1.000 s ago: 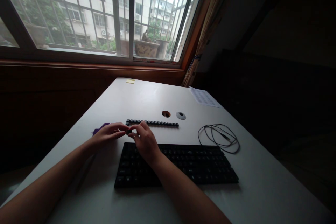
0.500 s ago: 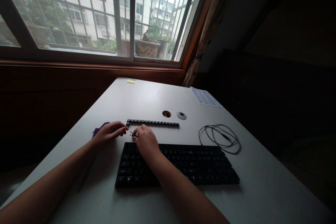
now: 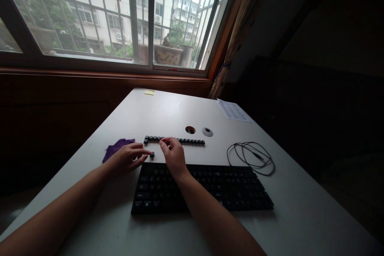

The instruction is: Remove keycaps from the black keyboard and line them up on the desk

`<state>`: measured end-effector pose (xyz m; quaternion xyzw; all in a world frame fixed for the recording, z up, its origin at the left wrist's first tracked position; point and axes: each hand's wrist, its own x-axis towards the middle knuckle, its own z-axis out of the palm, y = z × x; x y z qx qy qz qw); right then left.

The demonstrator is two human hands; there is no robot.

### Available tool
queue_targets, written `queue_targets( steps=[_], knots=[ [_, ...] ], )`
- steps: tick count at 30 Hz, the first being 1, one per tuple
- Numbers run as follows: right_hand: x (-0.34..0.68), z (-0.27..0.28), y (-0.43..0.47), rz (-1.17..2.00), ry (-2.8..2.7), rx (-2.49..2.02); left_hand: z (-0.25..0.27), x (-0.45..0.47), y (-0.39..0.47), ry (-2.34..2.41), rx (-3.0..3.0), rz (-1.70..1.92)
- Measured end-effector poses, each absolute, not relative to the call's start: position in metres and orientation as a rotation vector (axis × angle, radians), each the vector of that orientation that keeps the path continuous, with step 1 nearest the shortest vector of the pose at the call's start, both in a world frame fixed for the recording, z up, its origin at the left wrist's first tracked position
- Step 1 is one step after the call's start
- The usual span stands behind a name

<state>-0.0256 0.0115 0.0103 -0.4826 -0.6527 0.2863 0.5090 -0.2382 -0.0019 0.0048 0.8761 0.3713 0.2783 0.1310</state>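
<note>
My left hand (image 3: 127, 157) reaches in from the left with its fingers stretched out. Its index fingertip touches a loose black keycap (image 3: 152, 154) that lies on the table just behind the keyboard (image 3: 222, 188). My right hand (image 3: 174, 156) is over the keyboard's back edge, thumb and fingers pinched together. A small shiny bit of a wire keycap puller (image 3: 170, 140) shows at those fingers; most of the tool is hidden. Behind the hands runs a row of black keycaps (image 3: 192, 141), partly covered by my right hand, with one more keycap (image 3: 145, 141) in front of its left end.
A purple cloth (image 3: 115, 150) lies beside and partly behind my left hand. The coiled cable (image 3: 250, 158) is at the right. Farther back are a cable hole (image 3: 190, 130), its grey cover (image 3: 207, 132), a printed sheet (image 3: 235, 111) and a yellow note (image 3: 149, 92).
My right hand has lifted back and right with the puller, away from the spot behind the keyboard. My left hand has moved right onto the loose keycap, uncovering more of the purple cloth.
</note>
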Motion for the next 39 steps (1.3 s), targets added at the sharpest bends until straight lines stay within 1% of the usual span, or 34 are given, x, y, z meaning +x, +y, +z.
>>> queue_targets(
  steps=[3,7,17,27,39],
  knots=[
    [-0.0259,0.0102,0.0115,0.710,-1.511,-1.174,-0.0011,-0.2369,-0.0010,1.061,2.686,0.764],
    [-0.0264,0.0106,0.0109,0.718,-1.512,-1.168,-0.0031,-0.2379,0.0009,1.068,2.730,0.775],
    [-0.0273,0.0103,0.0117,0.717,-1.529,-1.161,-0.0044,-0.2435,0.0056,1.292,2.898,0.648],
    [-0.0273,0.0102,0.0106,0.708,-1.550,-1.160,-0.0045,-0.2415,0.0038,1.227,2.923,0.571],
    [-0.0272,0.0099,0.0114,0.724,-1.560,-1.152,-0.0010,-0.2362,0.0034,1.289,2.930,0.632]
  ],
)
